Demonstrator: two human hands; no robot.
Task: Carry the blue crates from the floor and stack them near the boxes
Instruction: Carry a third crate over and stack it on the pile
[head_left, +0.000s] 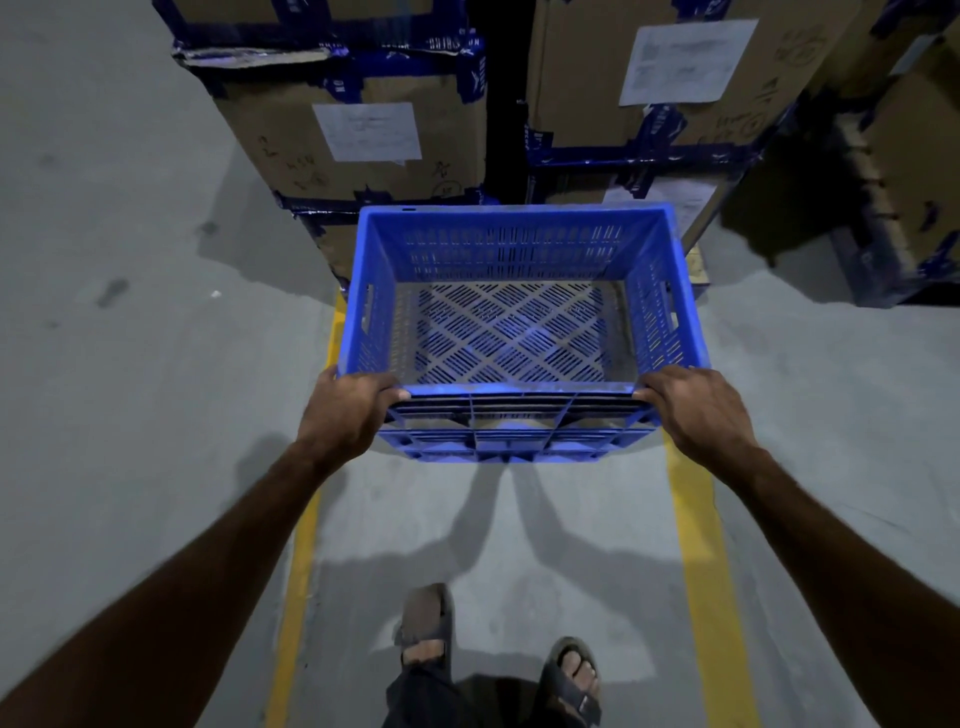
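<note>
Over the concrete floor (156, 415), both hands' grip clenches the blue crate's (519, 249) near rim.

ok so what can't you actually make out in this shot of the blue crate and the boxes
Head view only:
- Fingertips of the left hand and right hand: curled under the rim of the blue slotted plastic crate.
- Whether another crate sits beneath it: hidden by the crate itself.
- Text on the white paper labels: blurred.
- Tops of the taped brown cardboard boxes: cut off by the top edge.
</note>
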